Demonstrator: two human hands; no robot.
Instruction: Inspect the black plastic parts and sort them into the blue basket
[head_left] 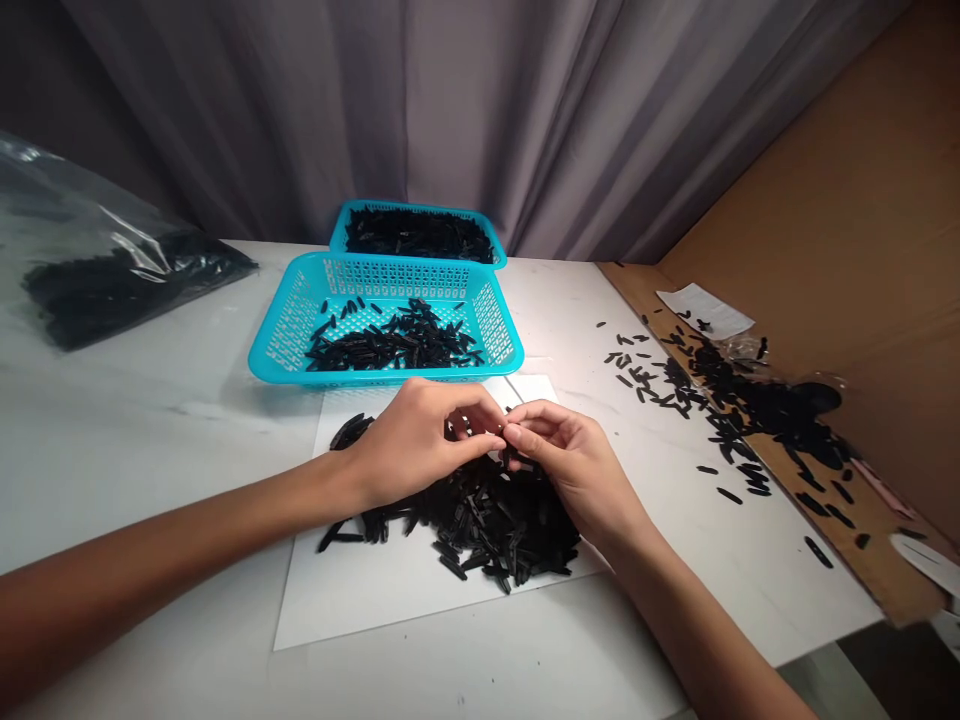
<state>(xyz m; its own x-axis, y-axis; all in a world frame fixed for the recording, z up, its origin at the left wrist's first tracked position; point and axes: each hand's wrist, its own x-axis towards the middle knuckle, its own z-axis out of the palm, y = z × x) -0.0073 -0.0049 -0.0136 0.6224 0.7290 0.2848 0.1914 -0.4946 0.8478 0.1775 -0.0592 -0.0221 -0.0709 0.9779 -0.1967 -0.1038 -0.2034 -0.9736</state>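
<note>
My left hand (420, 440) and my right hand (566, 450) meet at the fingertips above a heap of small black elongated pieces (495, 530). Both hands are closed in a pinch. Between the fingertips something small and dark seems to be held, mostly hidden by the fingers; it looks like one of the black pieces. Under the heap lies a white sheet (330, 600). Just beyond my hands stands a blue perforated basket (386, 378) with a loose layer of the same black pieces inside.
A second blue basket (339, 232), fuller of black pieces, stands behind the first. At left lies a clear plastic bag (112, 290) of dark pieces. More black pieces (735, 400) are scattered at right, near a paper slip (705, 310) and a cardboard panel (832, 220). A grey curtain (450, 100) hangs behind.
</note>
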